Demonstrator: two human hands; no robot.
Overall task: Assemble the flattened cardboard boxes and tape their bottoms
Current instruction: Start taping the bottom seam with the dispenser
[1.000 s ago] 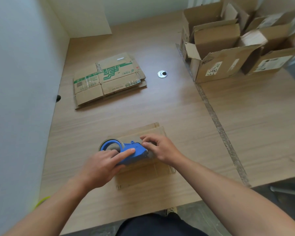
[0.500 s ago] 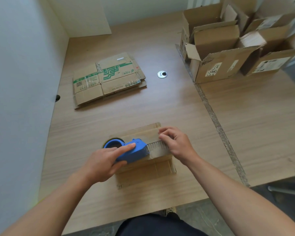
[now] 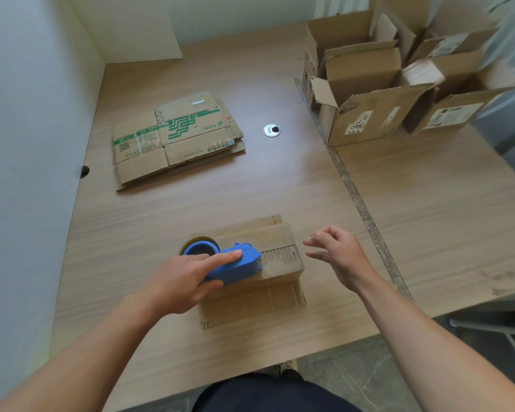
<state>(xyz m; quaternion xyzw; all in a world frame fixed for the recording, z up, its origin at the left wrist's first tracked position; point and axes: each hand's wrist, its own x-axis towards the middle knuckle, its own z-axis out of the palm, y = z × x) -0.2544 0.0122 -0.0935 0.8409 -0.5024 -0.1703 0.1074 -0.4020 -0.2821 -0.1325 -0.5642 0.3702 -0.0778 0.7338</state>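
Nearest, the left hand (image 3: 179, 281) grips one blue dispenser (image 3: 235, 266), forefinger laid along it, atop the single box (image 3: 268, 298) at the front edge of the bench (image 3: 280, 188). Tape (image 3: 277, 257) runs rightward from it along the box's left-right seam. The right hand (image 3: 339, 257) hovers just right of the box, fingers loosely spread, touching nothing; the left is nearer. Farther left lies one flat stack (image 3: 176, 138); far right stand at least three open boxes (image 3: 369, 114).

Silver grommet (image 3: 272, 130) in wooden table (image 3: 250, 191); white wall (image 3: 27, 138) left

Left grip (image 3: 179, 281) clasps the tape dispenser (image 3: 237, 264), forefinger extended; right grip (image 3: 339, 254) hovers with fingers loosely curled.
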